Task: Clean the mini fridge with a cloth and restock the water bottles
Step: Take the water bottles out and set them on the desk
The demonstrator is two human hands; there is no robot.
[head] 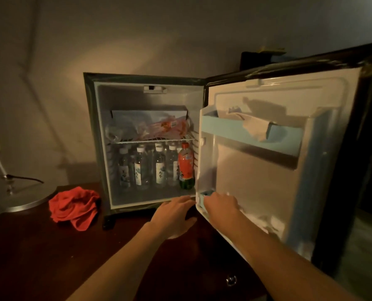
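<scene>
Right grip at door's lower shelf; red cloth well left

Head view, down onto open fridge

cloth: red, plain, no pattern seen
mini fridge: dark casing, pale grey-white lining
door: black outer edge, white inner panel, light blue trim on the door shelf
wire shelf: white
water bottles: clear, white caps, white labels with blue-green print and dark characters
soda bottle: orange-red body, red cap, green base
packet on wire shelf: clear wrap, pink-orange contents
tabletop: dark reddish brown
wall: beige, warm yellow light patch
lamp base: silver-grey
</scene>
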